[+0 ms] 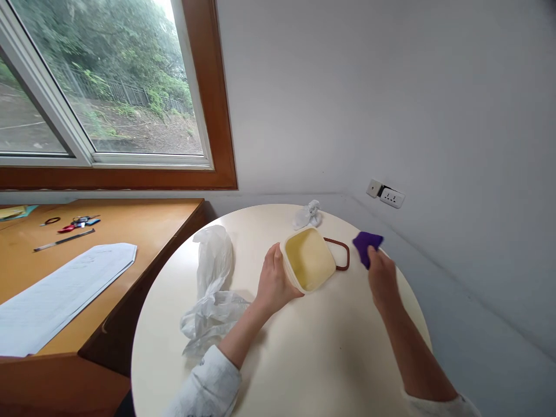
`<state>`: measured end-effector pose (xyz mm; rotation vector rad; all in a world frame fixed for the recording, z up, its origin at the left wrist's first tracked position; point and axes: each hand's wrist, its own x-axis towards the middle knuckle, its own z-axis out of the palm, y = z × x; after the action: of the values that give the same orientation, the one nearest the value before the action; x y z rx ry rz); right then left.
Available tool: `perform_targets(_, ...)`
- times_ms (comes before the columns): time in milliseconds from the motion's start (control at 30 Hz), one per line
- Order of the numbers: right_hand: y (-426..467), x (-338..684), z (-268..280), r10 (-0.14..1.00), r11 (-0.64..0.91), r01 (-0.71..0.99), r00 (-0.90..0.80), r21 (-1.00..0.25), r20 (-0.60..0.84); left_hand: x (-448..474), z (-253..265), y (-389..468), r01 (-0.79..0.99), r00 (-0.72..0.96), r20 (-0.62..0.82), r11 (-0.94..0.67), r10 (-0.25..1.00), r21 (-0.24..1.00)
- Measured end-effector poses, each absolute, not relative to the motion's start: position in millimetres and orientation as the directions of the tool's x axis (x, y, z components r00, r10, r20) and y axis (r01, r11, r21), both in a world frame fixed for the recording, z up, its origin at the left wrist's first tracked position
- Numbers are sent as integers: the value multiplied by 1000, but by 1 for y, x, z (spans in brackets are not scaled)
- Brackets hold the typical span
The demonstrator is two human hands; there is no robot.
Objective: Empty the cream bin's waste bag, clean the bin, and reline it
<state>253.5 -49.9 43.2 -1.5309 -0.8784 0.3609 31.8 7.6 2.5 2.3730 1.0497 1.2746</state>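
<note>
Tilted toward me, a pale yellow square plastic container [310, 259] shows its bare inside. My left hand [275, 278] grips it by its left side, fingers round the wall. A purple cloth [367, 246] is pinched in my right hand [381, 275], to the right of the container and apart from it. Between the two, a brown-rimmed lid [347, 255] lies on the table, partly hidden behind the container. Left of my left hand is a crumpled clear plastic bag [212, 301].
A small knotted white plastic bag [307, 215] sits at the back of the round cream table [313, 365]. On the wooden desk [160, 231] at left are papers [69, 295], a pen [64, 240] and keys [80, 223]. A wall with sockets [392, 197] stands close behind.
</note>
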Motion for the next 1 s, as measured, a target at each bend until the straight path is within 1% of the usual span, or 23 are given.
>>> perform_targets(33, -42, 243, 44, 733, 19, 359, 630, -933, 257, 32, 3, 7, 478, 363, 621, -711, 695, 516)
perform_targets(67, -33, 232, 45, 791, 16, 382, 560, -924, 245, 33, 2, 6, 479, 367, 620, -712, 693, 513)
perform_targets(100, -24, 221, 48, 826, 34, 391, 507, -920, 246, 32, 2, 6, 480, 369, 619, -712, 693, 512)
perform_targets(167, -7, 201, 56, 850, 61, 405, 457, -912, 260, 30, 3, 6, 477, 363, 615, -707, 700, 523)
perform_targets(267, 10, 177, 69, 875, 154, 434, 357, -888, 326, 26, 4, 7, 456, 358, 609, -702, 707, 547)
perform_targets(367, 12, 161, 76, 913, 293, 460, 126, -838, 389, 24, 3, 10, 452, 344, 613, -698, 711, 556)
perform_targets(467, 2, 153, 78, 929, 366, 408, -111, -836, 352, 21, 1, 13, 442, 319, 610, -683, 725, 582)
perform_targets(533, -9, 152, 77, 918, 389, 354, -231, -850, 323, 18, -1, 14, 403, 303, 601, -671, 740, 623)
perform_targets(600, -22, 157, 75, 896, 412, 335, -316, -847, 311, 15, -1, 15, 360, 292, 590, -658, 753, 662)
perform_targets(667, -33, 165, 72, 881, 440, 372, -355, -817, 313, 14, 1, 14, 349, 284, 590, -655, 756, 670)
perform_targets(767, -44, 184, 67, 900, 427, 503, -319, -751, 298, 15, 5, 12, 378, 286, 606, -669, 742, 640)
perform_targets(833, -44, 201, 66, 932, 361, 584, -188, -727, 311, 17, 6, 10, 388, 291, 611, -675, 736, 628)
perform_targets(900, -39, 217, 69, 922, 274, 596, 62, -755, 383, 18, 7, 9, 384, 301, 603, -672, 739, 633)
perform_targets(933, -34, 224, 72, 876, 239, 554, 230, -797, 423, 18, 7, 8, 379, 298, 598, -667, 744, 641)
perform_targets(1000, -19, 235, 80, 724, 228, 407, 536, -884, 434, 18, 7, 8, 366, 292, 593, -660, 751, 656)
